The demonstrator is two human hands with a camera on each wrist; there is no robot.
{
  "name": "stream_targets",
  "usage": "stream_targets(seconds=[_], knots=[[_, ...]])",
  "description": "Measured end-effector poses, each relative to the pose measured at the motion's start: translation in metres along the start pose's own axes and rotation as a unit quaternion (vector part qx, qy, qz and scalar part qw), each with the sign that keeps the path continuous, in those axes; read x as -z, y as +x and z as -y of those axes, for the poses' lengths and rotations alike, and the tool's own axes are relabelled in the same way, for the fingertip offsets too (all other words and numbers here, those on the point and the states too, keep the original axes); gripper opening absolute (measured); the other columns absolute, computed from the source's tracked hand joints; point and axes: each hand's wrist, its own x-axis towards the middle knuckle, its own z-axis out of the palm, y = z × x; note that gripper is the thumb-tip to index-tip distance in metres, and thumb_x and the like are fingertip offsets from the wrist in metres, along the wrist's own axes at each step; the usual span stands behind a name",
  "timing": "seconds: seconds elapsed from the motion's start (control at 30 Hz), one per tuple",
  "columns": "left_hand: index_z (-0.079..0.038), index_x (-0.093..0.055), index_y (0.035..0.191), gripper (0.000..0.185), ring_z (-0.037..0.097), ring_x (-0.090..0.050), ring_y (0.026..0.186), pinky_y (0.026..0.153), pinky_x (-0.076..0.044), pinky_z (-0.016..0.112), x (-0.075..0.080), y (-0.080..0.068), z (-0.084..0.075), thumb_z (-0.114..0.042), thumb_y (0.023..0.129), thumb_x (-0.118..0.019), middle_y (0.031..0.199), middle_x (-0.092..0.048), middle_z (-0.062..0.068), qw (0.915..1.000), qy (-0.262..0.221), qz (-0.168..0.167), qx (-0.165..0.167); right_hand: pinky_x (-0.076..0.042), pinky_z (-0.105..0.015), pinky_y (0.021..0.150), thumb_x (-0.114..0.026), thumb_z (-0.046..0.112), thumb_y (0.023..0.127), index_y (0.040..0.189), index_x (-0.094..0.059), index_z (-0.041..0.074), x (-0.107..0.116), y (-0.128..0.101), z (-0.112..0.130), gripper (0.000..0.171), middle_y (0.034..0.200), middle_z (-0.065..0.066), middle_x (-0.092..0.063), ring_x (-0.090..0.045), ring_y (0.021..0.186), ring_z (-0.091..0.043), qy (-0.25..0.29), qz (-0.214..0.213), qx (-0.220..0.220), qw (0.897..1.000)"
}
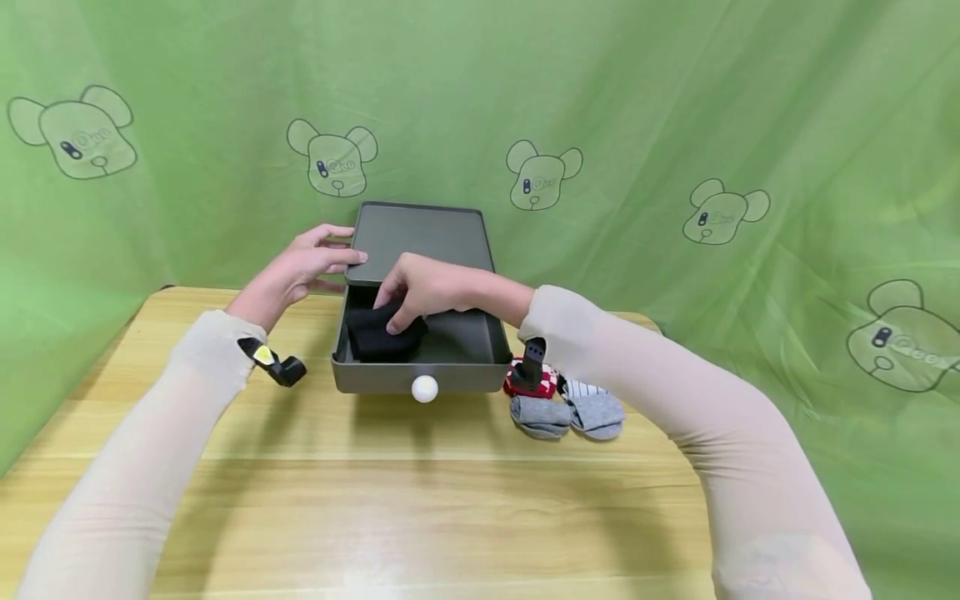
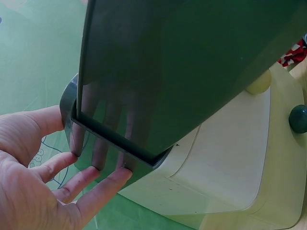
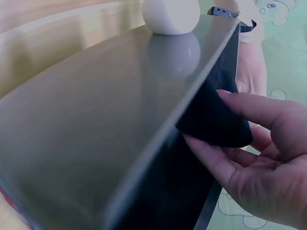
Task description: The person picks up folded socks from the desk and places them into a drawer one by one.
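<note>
Where the lower edge of the head view begins, the left sleeve and right sleeve enter from the corners, with the table between them. Right of center lie two gray socks, folded into compact bundles; behind them sit a red-and-white bundle and a striped bundle, grouped beside the box and probably kept within reach.

At mid-frame, the drawer stands pulled out, its white knob facing the viewer. Inside the drawer's left part is the black cloth. The right hand reaches down from above and pinches the cloth between thumb and bent fingers, a grip that suits the narrow space.

Farther back, the left hand touches the left side of the top, fingers extended and spread, grasping nothing; the contact presumably steadies the box. Behind everything hangs a green curtain.

The right wrist unit covers part of the red-and-white bundle. The lower green knob appears only in the left wrist view, cut by the right edge. Whether the cloth rests on the drawer floor cannot be told, nor can its exact kind.
</note>
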Motion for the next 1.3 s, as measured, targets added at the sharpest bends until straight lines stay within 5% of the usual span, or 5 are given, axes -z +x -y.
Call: stream_targets(seconds=[0.4, 0.73, 1.3], knots=[[-0.016, -0.026, 0.161, 0.074, 0.042, -0.029, 0.152, 0.118, -0.041, 0.059, 0.0, 0.001, 0.002, -0.014, 0.099, -0.066, 0.165, -0.028, 0.017, 1.0, 0.003, -0.002, -0.002, -0.057, -0.027, 0.085, -0.084, 0.009, 0.084, 0.111, -0.076, 0.004, -0.008, 0.006, 0.002, 0.029, 0.105, -0.009, -0.077, -0.068, 0.093, -0.016, -0.122, -0.017, -0.006, 0.992], [-0.017, -0.026, 0.161, 0.074, 0.041, -0.031, 0.151, 0.118, -0.041, 0.059, 0.0, 0.001, 0.002, -0.015, 0.099, -0.066, 0.165, -0.029, 0.018, 1.0, 0.002, -0.002, -0.002, -0.056, -0.031, 0.099, -0.081, 0.012, 0.087, 0.123, -0.073, 0.003, -0.005, 0.008, 0.003, 0.038, 0.12, -0.01, -0.075, -0.068, 0.113, -0.019, -0.142, -0.001, -0.002, 0.99], [-0.018, -0.027, 0.161, 0.075, 0.041, -0.035, 0.149, 0.118, -0.041, 0.058, 0.001, 0.0, 0.0, -0.016, 0.098, -0.067, 0.165, -0.028, 0.017, 1.0, 0.001, -0.006, -0.003, -0.057, -0.027, 0.098, -0.081, 0.011, 0.087, 0.123, -0.073, 0.004, 0.007, -0.002, 0.014, 0.038, 0.114, -0.01, -0.077, -0.071, 0.11, -0.017, -0.143, -0.012, -0.003, 0.99]])
